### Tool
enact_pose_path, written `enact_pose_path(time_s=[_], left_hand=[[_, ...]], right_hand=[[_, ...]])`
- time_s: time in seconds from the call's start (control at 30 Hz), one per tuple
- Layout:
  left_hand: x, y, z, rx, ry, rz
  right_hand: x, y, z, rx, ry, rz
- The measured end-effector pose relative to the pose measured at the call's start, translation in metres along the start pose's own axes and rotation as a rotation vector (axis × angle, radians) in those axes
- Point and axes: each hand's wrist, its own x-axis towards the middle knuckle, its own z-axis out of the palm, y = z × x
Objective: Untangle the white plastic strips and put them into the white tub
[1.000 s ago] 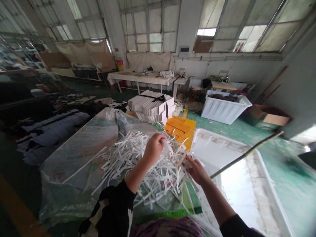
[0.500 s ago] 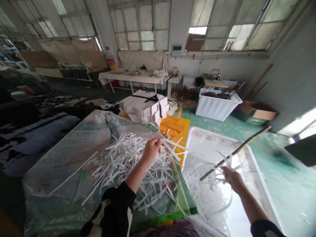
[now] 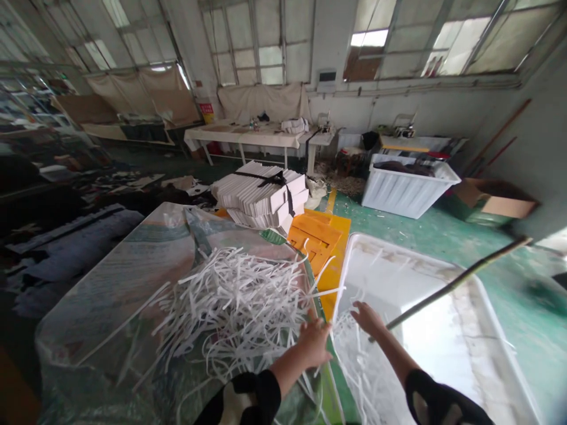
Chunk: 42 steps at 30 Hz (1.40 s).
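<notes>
A heap of white shredded paper strips (image 3: 230, 307) lies on a clear plastic sheet (image 3: 133, 277) in front of me. My left hand (image 3: 314, 342) rests at the heap's right edge, fingers curled among the strips. My right hand (image 3: 367, 319) reaches over the near left corner of a large white plastic tub (image 3: 443, 283), fingers spread above strips (image 3: 354, 360) lying in the tub. It holds nothing that I can make out. A thin stick (image 3: 456, 283) slants across the tub just beyond my right hand.
Yellow plastic panels (image 3: 319, 236) lie between the sheet and the tub. Behind them sits a strapped stack of white card (image 3: 261, 195). A white crate (image 3: 407, 186) and a cardboard box (image 3: 491, 203) stand on the green floor. Tables line the far wall.
My right hand carried a bunch of strips from the heap over the tub and let it go, then came back to the tub's near corner. My left hand dropped to the heap's right edge.
</notes>
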Motion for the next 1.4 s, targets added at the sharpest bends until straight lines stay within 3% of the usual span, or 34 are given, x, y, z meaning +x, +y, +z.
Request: enact_pose_path(time_s=[0.07, 0.2, 0.3, 0.4, 0.47, 0.53, 0.6, 0.7, 0.87, 0.97, 1.03, 1.13, 1.2, 1.4], left_hand=[[-0.004, -0.047, 0.008, 0.105, 0.143, -0.229], [-0.015, -0.123, 0.014, 0.317, 0.379, -0.447], [-0.023, -0.150, 0.013, 0.316, 0.366, -0.557], [-0.033, -0.158, -0.002, 0.148, 0.291, -0.569], [-0.042, -0.158, -0.021, 0.047, 0.331, -0.555], [-0.054, -0.153, -0.045, -0.125, 0.457, -0.534], [-0.067, -0.142, -0.071, -0.404, 0.580, -0.479], [-0.087, -0.112, -0.111, -0.657, 0.625, -0.322], [-0.113, -0.045, -0.160, -0.652, 0.610, -0.118], [-0.117, -0.011, -0.173, -0.611, 0.455, -0.042], [-0.119, 0.002, -0.178, -0.588, 0.375, 0.000], [-0.127, 0.004, -0.190, -0.490, 0.566, 0.012], [-0.136, -0.005, -0.202, -0.453, 0.727, 0.009], [-0.165, -0.032, -0.226, -0.581, 1.024, -0.080]], right_hand=[[0.024, -0.039, 0.017, -0.054, -0.005, -0.130], [0.061, -0.099, 0.052, -0.267, -0.039, -0.333], [0.077, -0.110, 0.063, -0.228, -0.080, -0.361], [0.079, -0.096, 0.054, -0.108, -0.129, -0.328], [0.070, -0.084, 0.038, -0.071, -0.121, -0.310], [0.053, -0.074, 0.017, 0.043, -0.095, -0.278], [0.028, -0.072, -0.005, 0.338, -0.087, -0.219], [-0.017, -0.083, -0.036, 0.892, -0.110, -0.186], [-0.082, -0.145, -0.073, 1.287, -0.193, -0.294], [-0.107, -0.199, -0.086, 1.382, -0.244, -0.514], [-0.118, -0.227, -0.088, 1.315, -0.269, -0.637], [-0.126, -0.238, -0.077, 1.172, -0.201, -0.529], [-0.127, -0.224, -0.063, 1.138, -0.148, -0.380], [-0.130, -0.150, -0.029, 1.239, -0.129, -0.135]])
